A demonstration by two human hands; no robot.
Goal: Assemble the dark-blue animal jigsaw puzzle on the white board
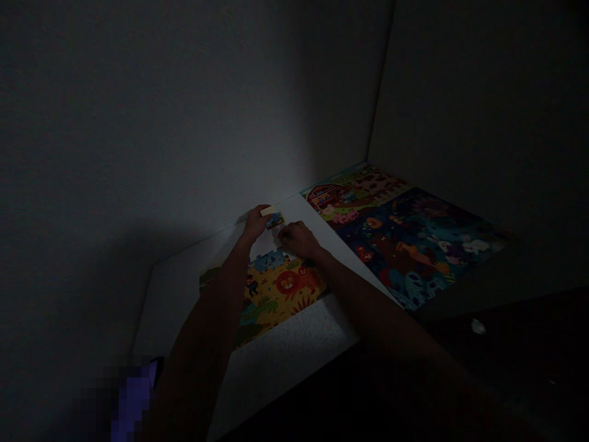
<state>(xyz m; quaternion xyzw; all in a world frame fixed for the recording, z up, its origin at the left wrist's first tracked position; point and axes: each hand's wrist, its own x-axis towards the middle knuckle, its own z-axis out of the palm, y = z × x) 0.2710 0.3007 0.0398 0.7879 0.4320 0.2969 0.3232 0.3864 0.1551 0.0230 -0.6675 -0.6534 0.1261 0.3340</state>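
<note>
In dim light, my left hand (256, 222) is closed on a small stack of jigsaw puzzle pieces (276, 219), with a pale edge and a colourful printed face showing. Close by on the right, my right hand (300, 239) has its fingers pinched together; whether a piece is between them is too dark to tell. Below both hands lies a partly assembled jigsaw puzzle (267, 294) with lions, a small figure and green plants on yellow ground. Pale blue pieces with knobbed edges form its upper border. My left forearm covers part of its left side.
The white table (294, 334) stands against a plain wall (184, 123). On its right lie a farm picture (345, 196) with a red barn and a dark blue animal picture (414, 245). A small white object (478, 326) is at the lower right, in shadow.
</note>
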